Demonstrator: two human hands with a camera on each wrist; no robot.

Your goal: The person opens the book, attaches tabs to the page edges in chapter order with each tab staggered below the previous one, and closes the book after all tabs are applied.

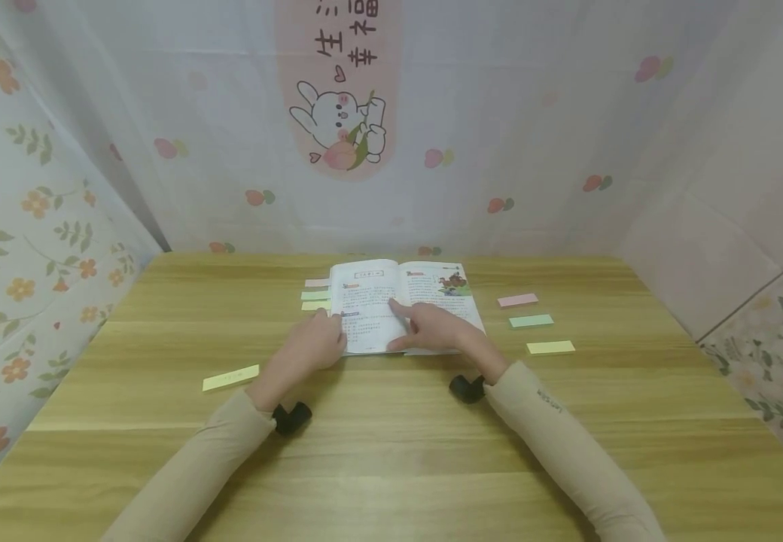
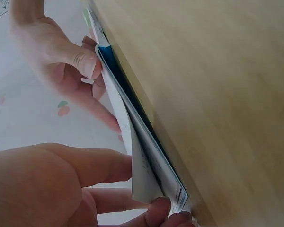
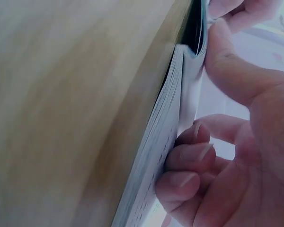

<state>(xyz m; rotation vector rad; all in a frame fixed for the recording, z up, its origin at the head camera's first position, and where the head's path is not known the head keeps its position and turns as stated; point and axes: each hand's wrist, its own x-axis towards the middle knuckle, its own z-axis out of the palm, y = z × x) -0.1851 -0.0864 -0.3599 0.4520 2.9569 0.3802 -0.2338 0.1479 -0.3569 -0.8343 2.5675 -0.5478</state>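
An open book [image 1: 370, 301] with printed pages lies on the wooden table [image 1: 391, 467]. My left hand [image 1: 320, 339] is at its left edge, and in the left wrist view the left hand [image 2: 52, 184] pinches the lower corner of a page [image 2: 141, 177]. That page stands apart from the ones below. My right hand [image 1: 432, 327] rests on the right part of the book, its thumb at the fold. In the right wrist view the right hand's bent fingers [image 3: 182, 184] lie against the printed right-hand page.
Pink, green and yellow tabs [image 1: 315, 295] stick out past the book's left edge. A pink strip [image 1: 517, 300], a green strip [image 1: 531, 321] and a yellow strip [image 1: 550, 348] lie to the right. Another yellow strip [image 1: 230, 378] lies left of the left hand. A printed curtain [image 1: 473, 113] hangs behind.
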